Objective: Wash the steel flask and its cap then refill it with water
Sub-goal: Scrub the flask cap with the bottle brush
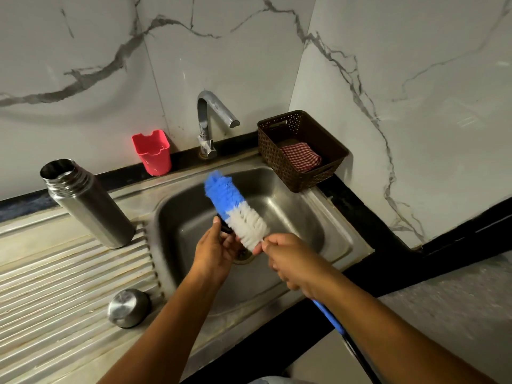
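Observation:
The open steel flask point(87, 202) stands upright on the ribbed drainboard, left of the sink basin point(318, 225). Its steel cap point(128, 307) lies on the drainboard near the front edge. My right hand point(291, 263) grips the handle of a blue and white bottle brush point(235, 209), held tilted over the basin with the bristle head pointing up and left. My left hand point(217, 250) is below the bristles, holding a small dark object that is mostly hidden behind the brush; I cannot tell what it is.
A steel tap point(213, 117) stands behind the basin, with no water running. A red plastic cup point(152, 152) sits to its left. A brown basket point(300, 149) with a checked cloth rests at the right corner. Marble walls close the back and right.

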